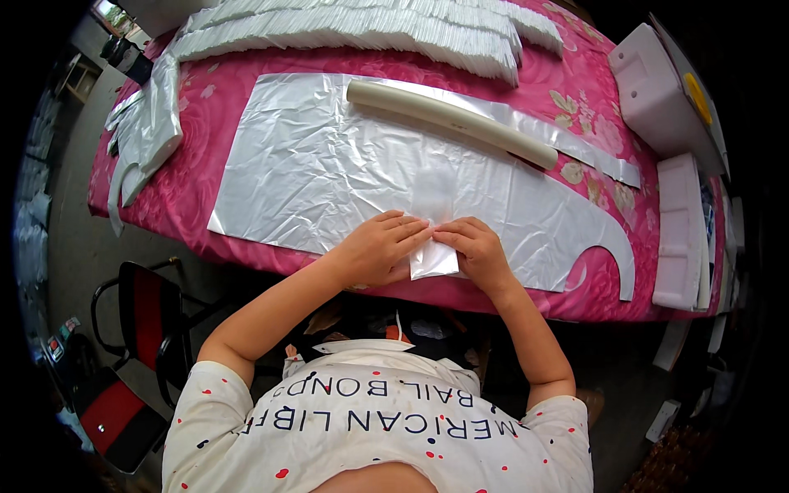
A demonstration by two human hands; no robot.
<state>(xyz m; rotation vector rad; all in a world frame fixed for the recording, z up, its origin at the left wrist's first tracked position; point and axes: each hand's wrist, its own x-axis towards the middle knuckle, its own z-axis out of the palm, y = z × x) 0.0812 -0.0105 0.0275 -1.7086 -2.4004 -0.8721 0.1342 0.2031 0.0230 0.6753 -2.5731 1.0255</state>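
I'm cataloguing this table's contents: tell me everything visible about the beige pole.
The pole is long, round and smooth-looking, pale beige, perhaps plastic, with a small dark mark. It lies slantwise across the silvery plastic sheet, its right end nearer the person. Neither the left hand nor the right hand touches it.

Between my hands (382, 246) is a film piece (434, 261), over the sheet (288, 172) on the worktop (214, 107). Beyond my hands, the tube (452, 122) lies on that sheet, stacks (353, 33) behind it; right, boxes (657, 90); left, chairs (152, 312).

Two rows of dark capital lettering (362, 421) cross the white shirt (370, 456) upside down
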